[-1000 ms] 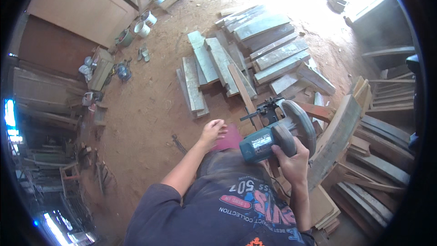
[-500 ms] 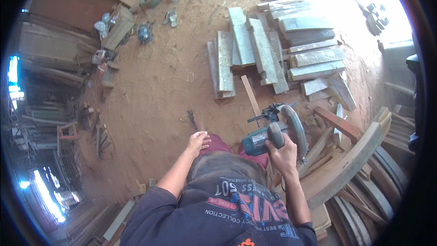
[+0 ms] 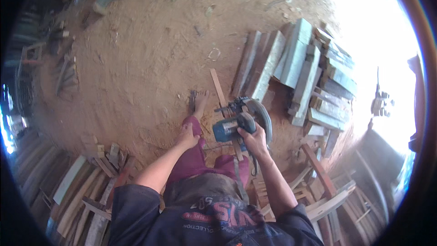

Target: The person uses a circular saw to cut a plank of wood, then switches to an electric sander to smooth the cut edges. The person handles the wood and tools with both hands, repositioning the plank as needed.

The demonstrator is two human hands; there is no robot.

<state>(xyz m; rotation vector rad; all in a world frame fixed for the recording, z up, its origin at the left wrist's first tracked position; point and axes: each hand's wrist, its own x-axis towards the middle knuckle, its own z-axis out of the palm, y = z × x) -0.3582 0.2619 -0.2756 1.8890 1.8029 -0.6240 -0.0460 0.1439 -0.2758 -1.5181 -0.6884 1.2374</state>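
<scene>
My right hand (image 3: 255, 140) is closed round the handle of a teal circular saw (image 3: 225, 130) with a grey blade guard. The saw is over a thin wooden strip (image 3: 217, 86), which runs from the ground ahead back toward my legs. Whether the blade touches the strip is hidden. My left hand (image 3: 186, 137) lies against the maroon trousers (image 3: 193, 157) at my left leg, its fingers loosely apart and holding nothing. A bare foot (image 3: 200, 102) stands on the dirt just left of the strip.
Stacked thick boards (image 3: 296, 59) lie ahead to the right. Nearer on the right are a reddish-brown beam (image 3: 318, 168) and a pale curved plank (image 3: 332, 202). Timber lengths (image 3: 75, 191) and offcuts crowd the lower left. Sandy ground (image 3: 136, 64) spreads ahead.
My view has shifted down and turned. The saw has come leftward, now above the wooden strip, still in my right hand. My left hand has moved onto my left leg.
</scene>
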